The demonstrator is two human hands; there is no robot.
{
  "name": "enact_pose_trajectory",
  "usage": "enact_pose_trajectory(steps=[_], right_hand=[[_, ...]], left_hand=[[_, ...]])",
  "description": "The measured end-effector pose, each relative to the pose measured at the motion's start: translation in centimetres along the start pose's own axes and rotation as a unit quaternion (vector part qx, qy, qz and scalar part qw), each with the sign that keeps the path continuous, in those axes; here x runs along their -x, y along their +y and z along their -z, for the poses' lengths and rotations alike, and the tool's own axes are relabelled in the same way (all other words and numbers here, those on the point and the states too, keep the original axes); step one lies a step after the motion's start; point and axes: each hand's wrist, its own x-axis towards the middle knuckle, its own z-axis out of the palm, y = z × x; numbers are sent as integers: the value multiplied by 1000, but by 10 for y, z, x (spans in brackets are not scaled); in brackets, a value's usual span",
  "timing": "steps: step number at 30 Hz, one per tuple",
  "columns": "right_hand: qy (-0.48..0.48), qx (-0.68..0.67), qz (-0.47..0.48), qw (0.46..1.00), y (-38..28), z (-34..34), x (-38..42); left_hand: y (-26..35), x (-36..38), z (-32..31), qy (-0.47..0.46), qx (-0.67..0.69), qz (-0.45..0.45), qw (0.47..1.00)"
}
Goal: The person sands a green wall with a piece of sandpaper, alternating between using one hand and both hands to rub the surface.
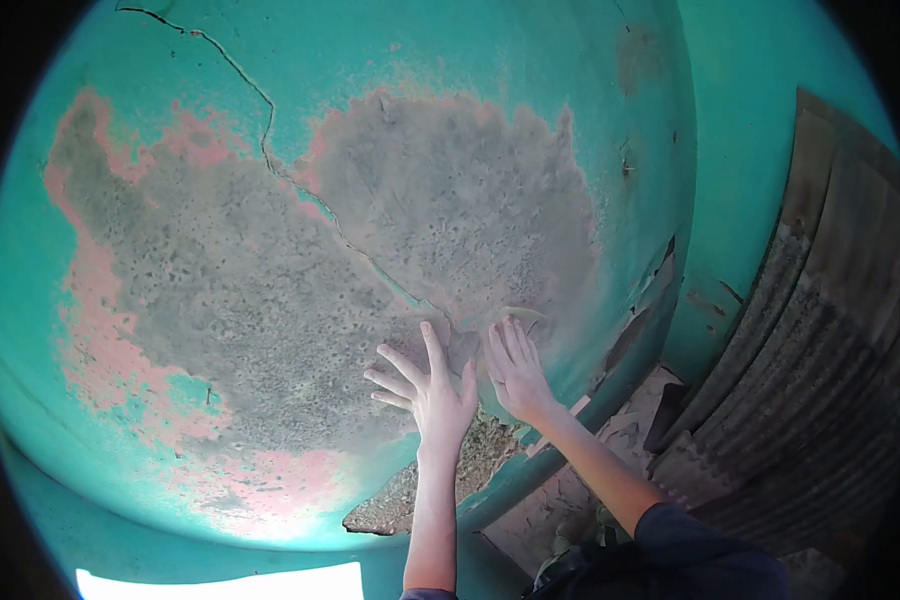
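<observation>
My left hand [438, 395] lies against the worn grey patch of the wall [450, 200], its fingers spread and nothing in its grasp. Just to its right, my right hand [515, 372] is pressed flat with the fingers together over what looks like a piece of sandpaper [530, 314]. Only a thin, pale, curved edge of that piece shows past the fingertips; the palm hides the rest. Pale dust coats both hands. A long crack [345, 235] runs down the wall from the upper left to near my left fingertips.
Turquoise paint [530, 50] and pink undercoat [105, 330] surround the grey patch. Below my hands is a broken section of rough plaster [400, 490]. Corrugated sheets [800, 380] lean at the right, near rubble [625, 420]. Bright light [230, 585] shows at the lower left.
</observation>
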Motion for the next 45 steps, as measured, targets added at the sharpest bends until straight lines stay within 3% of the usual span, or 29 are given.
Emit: enact_pose_trajectory(steps=[2, 4, 8, 10, 14, 16, 20, 23, 25, 29, 31, 34, 36, 38, 45], right_hand=[[3, 17, 1, 1000, 10, 21, -26], [82, -14, -33, 996, 17, 45, -63], [103, -41, -39, 993, 27, 43, -60], [49, -81, -68, 993, 21, 17, -20], [-23, -74, -57, 995, 20, 17, -2], [35, -65, -65, 995, 26, 43, -42], [111, -99, -46, 988, 38, 71, -78], [78, -165, -26, 983, 32, 56, -51], [-2, -48, -51, 998, 22, 33, -24], [53, -44, -10, 998, 5, 49, -70], [59, 4, 99, 993, -21, 93, -118], [65, -7, 157, 986, -48, 107, -148], [29, 11, 203, 979, -44, 87, -124], [-9, 32, 247, 968, -46, 82, -124], [101, 81, 268, 955, -121, 150, -220]], left_hand=[[4, 0, -13, -17, -13, -2, 1000], [2, -1, -28, 9, -21, 19, 1000], [-3, -5, -44, 13, -59, 38, 997], [-5, -9, -46, -15, -84, 72, 994], [-11, -6, -60, 12, -105, 63, 992], [-17, -5, -68, 93, -137, 20, 986], [-12, -6, -64, 79, -106, 40, 990], [-8, -8, -63, 98, -141, 39, 984], [0, -10, -49, -9, -96, 99, 990], [-2, -7, -50, 14, -80, 74, 994], [-1, -8, -46, 28, -59, 71, 995], [0, -3, -34, 47, -31, 73, 996], [-17, 5, -25, 109, -57, -48, 991], [-30, -1, 8, 162, 17, -44, 986], [-57, -65, 124, 294, -108, -84, 946]])
